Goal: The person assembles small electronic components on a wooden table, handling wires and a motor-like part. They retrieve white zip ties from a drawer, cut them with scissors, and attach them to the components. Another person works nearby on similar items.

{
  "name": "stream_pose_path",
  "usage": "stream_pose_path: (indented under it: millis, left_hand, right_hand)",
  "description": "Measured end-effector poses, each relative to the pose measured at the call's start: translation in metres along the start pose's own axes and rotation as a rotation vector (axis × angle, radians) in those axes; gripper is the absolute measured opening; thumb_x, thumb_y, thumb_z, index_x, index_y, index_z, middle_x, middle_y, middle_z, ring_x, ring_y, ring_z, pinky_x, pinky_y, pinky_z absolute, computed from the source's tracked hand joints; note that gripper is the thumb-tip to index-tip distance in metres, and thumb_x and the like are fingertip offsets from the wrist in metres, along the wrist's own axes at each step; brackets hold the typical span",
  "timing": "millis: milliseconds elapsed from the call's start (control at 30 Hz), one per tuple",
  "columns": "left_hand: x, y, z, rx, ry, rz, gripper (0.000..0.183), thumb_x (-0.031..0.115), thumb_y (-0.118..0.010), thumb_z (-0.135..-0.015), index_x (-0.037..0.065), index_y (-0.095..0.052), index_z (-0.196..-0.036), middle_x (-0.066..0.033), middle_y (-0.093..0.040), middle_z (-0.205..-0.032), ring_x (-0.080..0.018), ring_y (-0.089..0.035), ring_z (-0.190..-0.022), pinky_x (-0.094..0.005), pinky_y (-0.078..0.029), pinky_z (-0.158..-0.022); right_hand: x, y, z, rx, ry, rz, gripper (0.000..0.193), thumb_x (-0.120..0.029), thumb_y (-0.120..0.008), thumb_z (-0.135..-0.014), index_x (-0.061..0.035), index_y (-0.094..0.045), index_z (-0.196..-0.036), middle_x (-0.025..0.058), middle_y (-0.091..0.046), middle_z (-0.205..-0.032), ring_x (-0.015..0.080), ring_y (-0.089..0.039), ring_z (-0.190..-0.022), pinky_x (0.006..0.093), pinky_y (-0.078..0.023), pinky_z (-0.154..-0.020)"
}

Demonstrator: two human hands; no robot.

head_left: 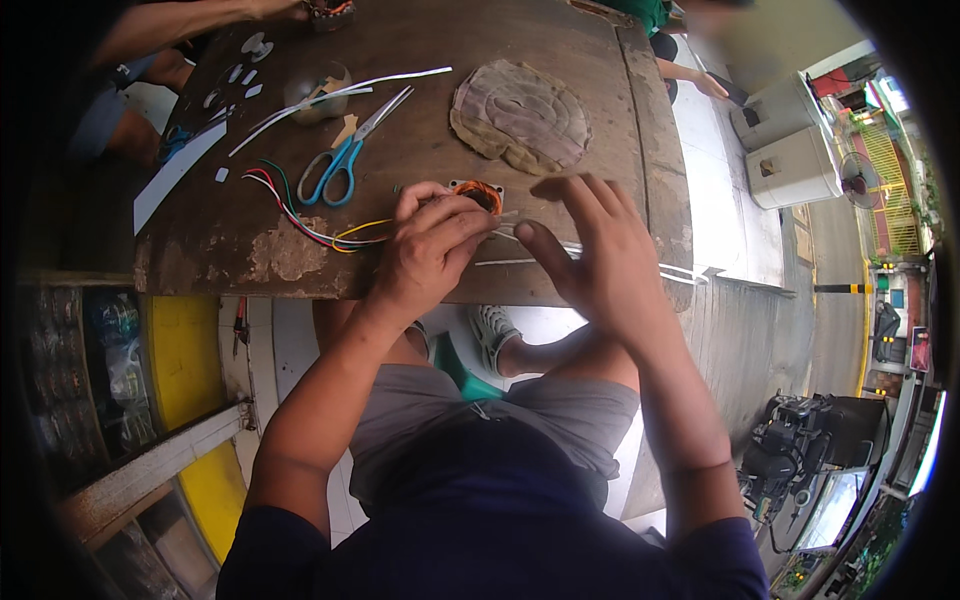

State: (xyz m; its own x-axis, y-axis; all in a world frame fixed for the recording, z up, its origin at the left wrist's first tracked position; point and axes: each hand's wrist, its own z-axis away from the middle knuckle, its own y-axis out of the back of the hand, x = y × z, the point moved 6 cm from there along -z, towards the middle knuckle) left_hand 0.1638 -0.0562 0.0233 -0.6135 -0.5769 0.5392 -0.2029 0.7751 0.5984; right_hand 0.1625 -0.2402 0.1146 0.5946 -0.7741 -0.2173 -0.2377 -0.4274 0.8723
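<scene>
Left fingers [447, 214] curled around the copper-wound core [487, 190], near my edge of the surface [205, 262]; my right fingers [588, 195] spread wide (thumb well apart) just beside it. Beyond, leftward: blue-handled scissors [343, 162]. Farther, ahead: round brownish cloth pad [520, 115].

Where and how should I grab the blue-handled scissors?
Best, I think, by the blue handles, descending from above on the person's side: the loops lie toward the table's near edge, while the blades point away to the upper right. Stay above the coloured wires curving past the loops' left and near side.
</scene>
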Motion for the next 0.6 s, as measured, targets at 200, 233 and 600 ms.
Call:
stream_pose_path:
  millis: [200, 233, 600]
  left_hand:
    - [0.005, 0.006, -0.001, -0.011, -0.045, 0.016, 0.030, -0.002, -0.079, -0.083, 0.013, -0.079, -0.109, -0.0029, -0.074, -0.113, -0.0319, -0.061, -0.116, -0.0447, -0.051, -0.104]
    - [0.005, 0.005, -0.001, -0.017, -0.042, 0.033, 0.029, -0.003, -0.078, -0.084, 0.012, -0.079, -0.109, -0.0046, -0.073, -0.113, -0.0322, -0.063, -0.116, -0.0454, -0.053, -0.103]
    - [-0.017, 0.014, 0.003, 0.059, 0.019, 0.170, 0.020, 0.000, -0.078, -0.088, 0.008, -0.074, -0.106, -0.0079, -0.074, -0.111, -0.0338, -0.070, -0.114, -0.0469, -0.057, -0.099]
  right_hand:
    - [0.037, -0.072, -0.016, -0.656, -0.222, -0.510, 0.050, -0.021, -0.079, -0.100, -0.0018, -0.051, -0.137, 0.0171, -0.076, -0.093, 0.0334, -0.076, -0.093, 0.0432, -0.056, -0.082]
    - [0.040, -0.074, -0.015, -0.702, -0.282, -0.570, 0.048, -0.019, -0.078, -0.100, -0.0023, -0.052, -0.136, 0.0172, -0.076, -0.095, 0.0336, -0.076, -0.094, 0.0434, -0.056, -0.082]
    - [0.019, -0.067, -0.020, -0.482, -0.109, -0.715, 0.025, -0.014, -0.075, -0.100, -0.0025, -0.063, -0.119, 0.0220, -0.077, -0.106, 0.0429, -0.075, -0.102, 0.0456, -0.057, -0.088]
